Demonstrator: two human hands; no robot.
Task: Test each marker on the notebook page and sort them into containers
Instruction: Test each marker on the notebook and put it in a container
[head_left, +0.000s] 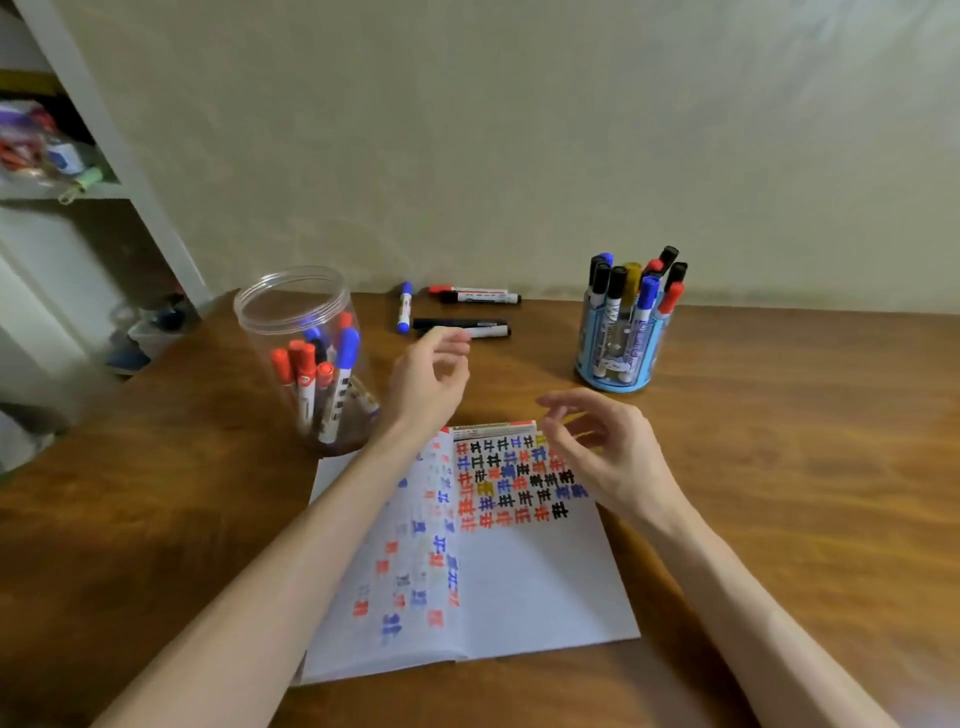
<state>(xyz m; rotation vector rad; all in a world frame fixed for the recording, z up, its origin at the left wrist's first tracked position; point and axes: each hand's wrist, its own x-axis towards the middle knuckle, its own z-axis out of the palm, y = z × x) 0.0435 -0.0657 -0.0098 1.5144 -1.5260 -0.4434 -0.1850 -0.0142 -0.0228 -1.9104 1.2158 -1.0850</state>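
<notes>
On my feed the left hand (430, 382) hangs above the table just past the notebook's top left corner, fingers loosely curled and holding nothing. The right hand (609, 448) hovers over the notebook's top right corner, fingers relaxed and slightly spread, also holding nothing.

Under both forearms I see the notebook (545, 587) lying open on the wooden table (805, 467). Its right page carries rows of test marks in black, blue, red and yellow across the upper part; fainter marks show on the left page.

Just left of the left hand stands the clear jar (291, 312), upright, with red and blue capped markers leaning inside. Well to the right of the right hand stands the blue holder (623, 358), packed with upright markers, mostly black, blue and red caps.

Beyond the left hand, loose markers lie on the table near the wall: a blue marker (404, 307), a red marker (467, 290) touching a black marker (480, 299), and two more dark ones nearer the fingers.

A shelf (78, 182) stands at far left.
</notes>
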